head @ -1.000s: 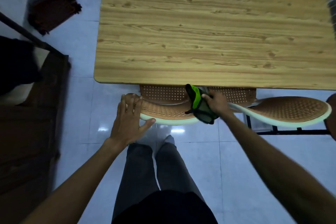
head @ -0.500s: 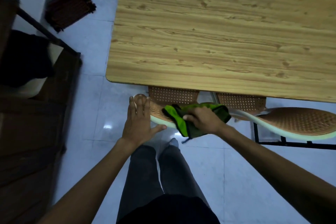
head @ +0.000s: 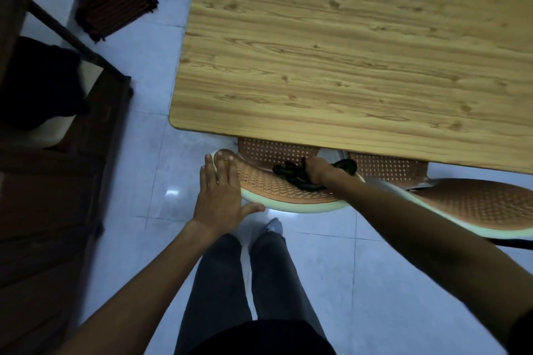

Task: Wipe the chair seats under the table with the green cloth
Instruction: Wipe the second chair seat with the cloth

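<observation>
Two brown perforated chairs with pale green rims stand tucked under the wooden table (head: 360,52). The left chair's backrest (head: 277,190) curves toward me, and its seat (head: 277,150) shows just beyond it, under the table edge. My left hand (head: 220,193) lies flat on the backrest's left end, fingers spread. My right hand (head: 318,170) reaches over the backrest and grips the green cloth (head: 294,176), which looks dark in the table's shadow. The right chair (head: 478,204) stands beside it.
A dark wooden piece of furniture (head: 43,196) with a black bar fills the left side. A dark fringed mat (head: 115,6) lies on the pale tiled floor at the far left. My legs (head: 251,282) stand just in front of the left chair.
My right hand has pushed the cloth forward over the backrest into the shadow under the table edge. The left hand stays on the backrest's left end.
</observation>
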`<state>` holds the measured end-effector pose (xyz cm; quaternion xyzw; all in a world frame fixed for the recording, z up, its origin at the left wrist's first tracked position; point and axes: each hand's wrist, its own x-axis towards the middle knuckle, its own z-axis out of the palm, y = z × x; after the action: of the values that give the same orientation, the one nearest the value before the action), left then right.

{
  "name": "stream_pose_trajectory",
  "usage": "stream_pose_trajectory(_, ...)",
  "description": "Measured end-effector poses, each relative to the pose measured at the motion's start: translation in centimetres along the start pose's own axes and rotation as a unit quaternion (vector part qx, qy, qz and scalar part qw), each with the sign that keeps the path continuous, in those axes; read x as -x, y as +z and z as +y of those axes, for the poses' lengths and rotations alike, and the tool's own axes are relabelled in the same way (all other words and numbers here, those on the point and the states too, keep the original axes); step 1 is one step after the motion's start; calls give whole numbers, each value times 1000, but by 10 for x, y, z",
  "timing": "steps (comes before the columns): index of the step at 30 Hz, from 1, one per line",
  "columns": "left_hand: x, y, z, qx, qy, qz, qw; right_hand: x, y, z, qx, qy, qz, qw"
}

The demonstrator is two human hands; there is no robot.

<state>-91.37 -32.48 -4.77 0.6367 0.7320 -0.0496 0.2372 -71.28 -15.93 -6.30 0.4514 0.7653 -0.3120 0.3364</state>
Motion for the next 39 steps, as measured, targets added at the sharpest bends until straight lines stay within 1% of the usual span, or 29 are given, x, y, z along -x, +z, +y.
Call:
stream_pose_trajectory(2,0,-2,1,-4,6,-4,1000,24,-5,17,24,-13,-1,1000)
stream_pose_trajectory(3,0,-4,2,-6,8,-5,1000,35,-2,22,35,-37,14,999)
stream_pose_trajectory(5,2,-8,5,-6,6,-4,1000,57,12,25,27,-97,79,992)
stream_pose_trajectory(8,2,-12,7,22,-2,-15,1000,84,26,-2,-71,-156,167,971)
stream_pose_trajectory(10,1,-13,5,36,-1,-27,999,80,23,-39,-126,-178,182,959)
stream_pose_trajectory(12,0,-13,3,35,7,-26,999,53,19,-73,-153,-177,180,955)
stream_pose_trajectory(14,0,-14,2,20,9,-20,1000,14,14,-96,-180,-145,154,961)
stream_pose_trajectory(15,1,-15,2,14,5,-24,1000,-7,12,-101,-173,-120,128,969)
stream_pose_trajectory(17,2,-13,1,9,-1,-27,1000,-41,15,-96,-141,-67,59,986)
stream_pose_trajectory(18,2,-12,1,4,-1,-23,1000,-52,19,-85,-133,-45,45,989)
stream_pose_trajectory(20,-1,-12,2,0,2,-19,1000,-64,31,-45,-136,10,43,990)
stream_pose_trajectory(23,-2,-16,4,10,-2,-45,999,-67,36,18,-118,74,42,989)
stream_pose_trajectory(25,-1,-16,4,7,-6,-46,999,-55,26,43,-95,90,24,991)
stream_pose_trajectory(27,1,-16,3,6,-7,-45,999,-31,16,53,-46,86,31,995)
stream_pose_trajectory(29,0,-16,2,5,-5,-41,999,4,15,52,-3,66,73,995)
stream_pose_trajectory(31,-1,-16,3,0,-1,-35,999,36,23,41,2,42,152,988)
stream_pose_trajectory(33,-1,-19,4,3,-5,-41,999,67,44,16,-33,-3,252,967)
stream_pose_trajectory(35,-1,-20,4,12,-12,-71,997,90,73,-18,-56,-40,343,937)
stream_pose_trajectory(37,-2,-23,2,17,-6,-109,994,105,95,-48,-84,-51,389,916)
stream_pose_trajectory(39,-3,-30,-1,28,-1,-153,988,110,111,-66,-110,-68,404,906)
